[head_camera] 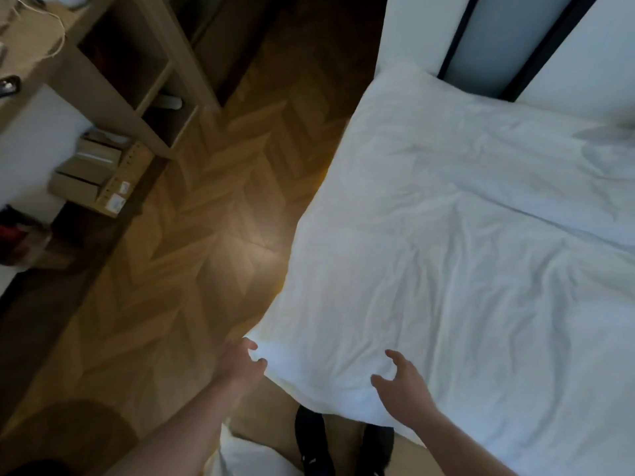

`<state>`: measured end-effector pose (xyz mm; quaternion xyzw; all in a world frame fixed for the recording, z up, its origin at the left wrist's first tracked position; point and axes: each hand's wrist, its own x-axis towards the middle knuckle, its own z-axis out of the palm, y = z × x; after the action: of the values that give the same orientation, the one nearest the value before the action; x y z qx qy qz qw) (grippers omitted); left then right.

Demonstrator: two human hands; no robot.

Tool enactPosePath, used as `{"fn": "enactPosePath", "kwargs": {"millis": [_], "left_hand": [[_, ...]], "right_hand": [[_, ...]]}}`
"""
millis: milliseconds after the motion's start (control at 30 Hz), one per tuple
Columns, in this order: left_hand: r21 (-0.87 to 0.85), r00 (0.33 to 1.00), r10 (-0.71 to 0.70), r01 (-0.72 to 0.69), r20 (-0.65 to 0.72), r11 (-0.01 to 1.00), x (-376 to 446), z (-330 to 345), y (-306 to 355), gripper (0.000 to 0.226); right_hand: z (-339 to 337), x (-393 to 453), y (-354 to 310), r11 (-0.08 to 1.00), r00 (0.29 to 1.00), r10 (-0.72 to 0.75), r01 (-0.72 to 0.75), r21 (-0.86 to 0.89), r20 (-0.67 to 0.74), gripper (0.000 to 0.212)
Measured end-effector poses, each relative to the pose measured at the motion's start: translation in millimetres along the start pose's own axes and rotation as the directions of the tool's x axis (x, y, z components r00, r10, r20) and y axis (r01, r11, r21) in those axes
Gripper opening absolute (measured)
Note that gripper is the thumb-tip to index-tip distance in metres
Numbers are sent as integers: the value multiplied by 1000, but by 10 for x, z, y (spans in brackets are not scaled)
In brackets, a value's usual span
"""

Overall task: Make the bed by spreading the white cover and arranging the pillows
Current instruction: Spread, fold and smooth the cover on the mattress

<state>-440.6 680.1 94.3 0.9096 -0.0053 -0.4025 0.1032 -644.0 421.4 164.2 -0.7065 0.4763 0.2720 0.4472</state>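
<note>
**Cover spread, corner between two hands**

The white cover (464,252) is laid wrinkled across the bed, its long axis running from the near corner up toward the wall. That corner is touched by the left hand (240,364), fingers loosely spread. The right hand (402,386) is held open just above the near edge, gripping nothing.

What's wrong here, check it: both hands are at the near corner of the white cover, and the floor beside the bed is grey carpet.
One thing is wrong: the floor beside the bed is wooden herringbone parquet, not grey carpet, as the head view shows. The rest stands: the left hand and the right hand are both at the near corner of the white cover.
</note>
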Motion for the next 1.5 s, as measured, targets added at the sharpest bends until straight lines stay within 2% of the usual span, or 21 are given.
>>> {"fn": "enactPosePath", "kwargs": {"millis": [167,333,400,467,533,633,667,767,833,900,1000,1167,1233,1300,1333,1400,1500], "left_hand": [[24,994,-70,68,84,997,474,164,-103,73],[53,984,-91,84,153,995,1040,593,-134,110],[42,981,-122,117,151,992,1328,734,-243,134],[33,975,-152,149,163,988,1612,875,-371,145],[5,965,-160,162,208,987,1752,920,-351,140],[-26,940,-165,181,298,983,1900,1042,-342,109],[-21,933,-164,180,321,983,1944,1076,-367,109],[15,903,-149,157,404,987,2039,1199,-475,127],[49,908,-160,153,388,987,2025,1217,-518,119],[57,942,-121,108,312,992,1977,1209,-547,100],[-81,945,-65,95,320,992,1851,1193,-638,79],[-129,913,-44,105,406,986,1410,1135,-762,83],[-24,918,-42,56,394,998,1217,1076,-799,103],[126,933,2,-50,359,991,1105,1051,-853,113],[143,933,44,-101,356,984,1017,1008,-815,109],[122,934,116,-165,337,979,805,893,-679,84],[78,922,154,-194,356,978,527,777,-510,60]], "right_hand": [[277,410,-71,986,997,-79,80,-143,11,69],[595,873,268,930,992,-106,121,-347,63,73],[664,1031,392,917,992,-104,122,-380,68,74],[730,1199,517,911,993,-103,119,-395,60,75],[791,1375,628,909,994,-98,110,-403,49,77],[882,1566,788,905,995,-91,96,-413,31,78],[910,1604,826,906,996,-84,89,-414,31,78],[1018,1675,909,914,997,-76,79,-398,21,79],[1076,1709,914,919,997,-77,76,-387,12,79],[1139,1712,916,926,997,-72,71,-371,11,79],[1208,1633,894,936,998,-55,54,-347,8,77],[1261,1326,878,957,999,-52,51,-286,2,73],[1272,1157,895,962,999,-52,52,-268,7,71],[1271,980,907,966,999,-50,51,-253,8,68],[1266,897,912,968,999,-49,49,-246,7,67],[1251,732,922,974,999,-36,37,-224,10,66],[1207,495,936,985,1000,6,-1,-173,30,65]]}}
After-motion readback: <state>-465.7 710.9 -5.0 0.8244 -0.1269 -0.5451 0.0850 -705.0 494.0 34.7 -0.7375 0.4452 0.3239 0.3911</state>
